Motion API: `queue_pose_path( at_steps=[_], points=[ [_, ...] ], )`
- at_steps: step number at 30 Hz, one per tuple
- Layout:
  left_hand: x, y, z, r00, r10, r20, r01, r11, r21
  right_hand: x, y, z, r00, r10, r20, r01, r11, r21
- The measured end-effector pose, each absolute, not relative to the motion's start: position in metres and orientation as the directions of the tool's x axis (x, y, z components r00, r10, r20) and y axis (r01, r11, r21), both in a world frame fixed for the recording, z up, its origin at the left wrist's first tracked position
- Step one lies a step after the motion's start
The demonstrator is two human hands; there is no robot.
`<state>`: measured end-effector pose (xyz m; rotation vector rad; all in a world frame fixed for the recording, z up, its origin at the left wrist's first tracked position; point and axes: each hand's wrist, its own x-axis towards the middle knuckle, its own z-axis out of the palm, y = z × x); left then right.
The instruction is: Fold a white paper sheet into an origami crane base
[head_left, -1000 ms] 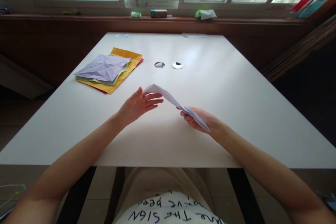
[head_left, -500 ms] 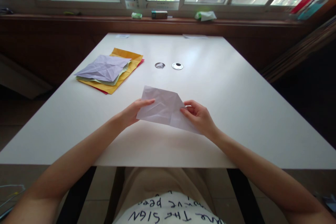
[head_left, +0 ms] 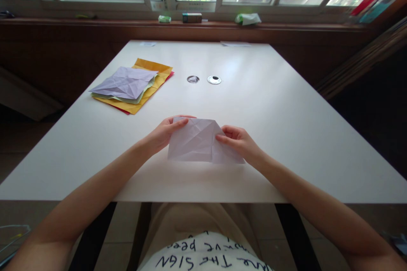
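Between my hands is a pale, creased sheet of folded paper (head_left: 193, 142), its upper right corner slanting down where it is folded. My left hand (head_left: 168, 132) grips the paper's upper left edge, thumb on the front and fingers behind. At the right slanted edge, my right hand (head_left: 237, 139) pinches the paper between thumb and fingers. The paper is held over the near part of the white table (head_left: 280, 114). What lies behind the paper is hidden.
A pile at the table's left holds a creased lilac paper (head_left: 125, 81), with green, orange-yellow (head_left: 154, 65) and red sheets under it. Two round metal-rimmed fittings (head_left: 214, 79) are set mid-table. Small packets (head_left: 248, 19) and a box (head_left: 192, 17) stand on the windowsill.
The paper has turned slightly and its left side has dropped toward me. My left fingers now show behind its top edge. The pile stays where it was.
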<state>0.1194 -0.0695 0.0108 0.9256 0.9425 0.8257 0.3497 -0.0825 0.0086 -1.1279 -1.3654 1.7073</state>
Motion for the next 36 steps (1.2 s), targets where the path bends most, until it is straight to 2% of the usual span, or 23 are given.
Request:
queue_pose_path(
  at_steps=[6,10,17,20,23,26,28,29,31,33,34,36],
  points=[
    [0.124,-0.072,0.014,0.349,0.891,-0.292,-0.076,0.337,0.938,0.347,-0.088,0.014,-0.415,0.894,-0.167,0.009,-0.18,-0.984],
    [0.125,-0.073,0.014,0.356,0.89,-0.286,-0.099,0.34,0.935,0.347,-0.089,0.014,-0.404,0.902,-0.149,-0.011,-0.168,-0.986],
    [0.123,-0.07,0.012,0.261,0.932,-0.251,-0.171,0.301,0.938,0.348,-0.086,0.011,-0.38,0.917,-0.118,-0.026,-0.138,-0.99],
    [0.121,-0.068,0.01,0.237,0.942,-0.237,-0.201,0.286,0.937,0.349,-0.086,0.01,-0.348,0.935,-0.068,0.006,-0.071,-0.997],
    [0.12,-0.068,0.01,0.303,0.931,-0.202,-0.202,0.27,0.941,0.35,-0.087,0.012,-0.239,0.967,0.092,0.106,0.12,-0.987],
    [0.12,-0.071,0.01,0.366,0.921,-0.136,-0.107,0.187,0.976,0.352,-0.088,0.015,-0.131,0.923,0.363,0.297,0.385,-0.874],
    [0.121,-0.075,0.011,0.336,0.942,0.001,0.012,-0.005,1.0,0.353,-0.088,0.017,-0.106,0.844,0.526,0.432,0.516,-0.74],
    [0.122,-0.076,0.012,0.317,0.941,0.121,0.078,-0.153,0.985,0.354,-0.088,0.017,-0.107,0.796,0.595,0.487,0.564,-0.667],
    [0.123,-0.078,0.011,0.326,0.855,0.403,0.212,-0.482,0.85,0.356,-0.085,0.015,-0.147,0.697,0.702,0.569,0.64,-0.517],
    [0.124,-0.079,0.008,0.424,0.691,0.586,0.321,-0.72,0.616,0.358,-0.08,0.01,-0.229,0.62,0.75,0.616,0.689,-0.382],
    [0.124,-0.079,0.005,0.491,0.622,0.61,0.358,-0.783,0.509,0.359,-0.077,0.007,-0.283,0.607,0.743,0.628,0.703,-0.335],
    [0.126,-0.079,0.0,0.623,0.549,0.557,0.404,-0.836,0.372,0.361,-0.071,-0.001,-0.389,0.639,0.663,0.641,0.705,-0.304]
  ],
)
